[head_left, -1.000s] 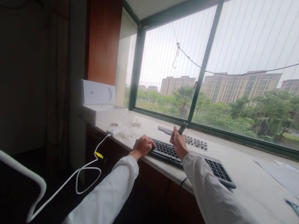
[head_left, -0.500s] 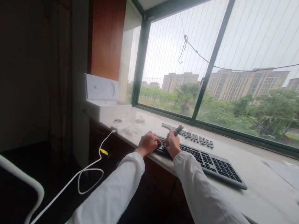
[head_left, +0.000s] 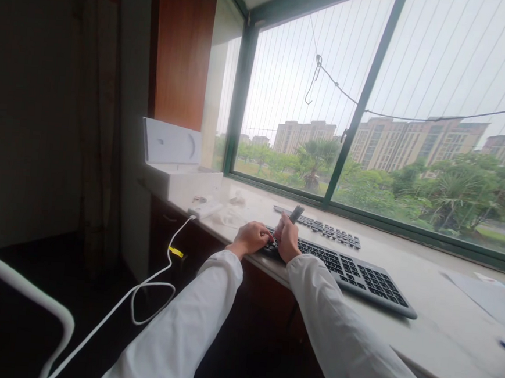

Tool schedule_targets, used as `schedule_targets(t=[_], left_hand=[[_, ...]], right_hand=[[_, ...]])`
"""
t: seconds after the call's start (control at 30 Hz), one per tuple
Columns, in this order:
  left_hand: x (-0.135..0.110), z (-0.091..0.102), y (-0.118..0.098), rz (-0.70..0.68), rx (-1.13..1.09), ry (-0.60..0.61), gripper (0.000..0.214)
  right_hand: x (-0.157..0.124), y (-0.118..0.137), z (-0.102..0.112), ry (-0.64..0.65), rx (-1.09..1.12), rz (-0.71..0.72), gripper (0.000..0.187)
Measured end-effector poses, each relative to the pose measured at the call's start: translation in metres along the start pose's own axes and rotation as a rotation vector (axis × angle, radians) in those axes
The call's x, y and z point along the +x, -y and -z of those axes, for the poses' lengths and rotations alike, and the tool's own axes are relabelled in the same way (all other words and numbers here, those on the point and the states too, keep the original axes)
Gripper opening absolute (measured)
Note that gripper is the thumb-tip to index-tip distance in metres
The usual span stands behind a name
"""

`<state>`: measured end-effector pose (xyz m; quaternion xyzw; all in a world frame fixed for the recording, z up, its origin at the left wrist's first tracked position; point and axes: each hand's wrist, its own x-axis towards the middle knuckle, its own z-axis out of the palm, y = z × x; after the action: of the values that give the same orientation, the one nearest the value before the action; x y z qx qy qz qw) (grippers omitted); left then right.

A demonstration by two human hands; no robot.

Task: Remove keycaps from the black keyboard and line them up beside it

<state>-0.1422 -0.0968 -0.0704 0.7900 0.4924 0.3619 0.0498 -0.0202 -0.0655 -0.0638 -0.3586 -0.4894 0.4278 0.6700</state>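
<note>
A dark keyboard [head_left: 350,275] in a grey frame lies on the pale window-ledge counter [head_left: 421,324]. My left hand [head_left: 252,238] rests curled on the keyboard's left end, fingers pressed on the keys. My right hand [head_left: 287,242] is closed round a small dark tool [head_left: 295,214] that sticks up over the left keys, close beside the left hand. Behind the keyboard, loose dark keycaps [head_left: 325,230] lie in rows. Both arms wear white sleeves.
An open white box [head_left: 179,171] stands at the counter's left end, with a white adapter [head_left: 205,210] and its cable [head_left: 148,288] hanging to the floor. A barred window runs along the back. Papers [head_left: 489,298] lie at the far right. A white chair rail [head_left: 17,293] sits lower left.
My right hand with the tool has come down and leftward from above the keyboard's middle to its left end, beside my left hand. The view shifted slightly left.
</note>
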Motion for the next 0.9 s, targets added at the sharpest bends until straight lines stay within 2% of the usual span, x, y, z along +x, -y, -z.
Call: schedule_targets(t=[0.17,0.33,0.6,0.9], left_hand=[[0.006,-0.003,0.015,-0.136,-0.06,0.056,0.022],[0.009,-0.002,0.021,-0.247,-0.191,0.131,0.019],[0.01,0.0,0.024,-0.268,-0.25,0.159,0.024],[0.01,0.005,0.022,-0.215,-0.237,0.186,0.03]], right_hand=[[-0.009,0.006,-0.004,0.06,0.012,-0.001,0.047],[-0.017,0.01,-0.005,0.176,-0.064,0.05,0.047],[-0.023,0.013,-0.003,0.265,-0.011,0.03,0.044],[-0.022,0.01,-0.002,0.237,0.044,0.045,0.045]])
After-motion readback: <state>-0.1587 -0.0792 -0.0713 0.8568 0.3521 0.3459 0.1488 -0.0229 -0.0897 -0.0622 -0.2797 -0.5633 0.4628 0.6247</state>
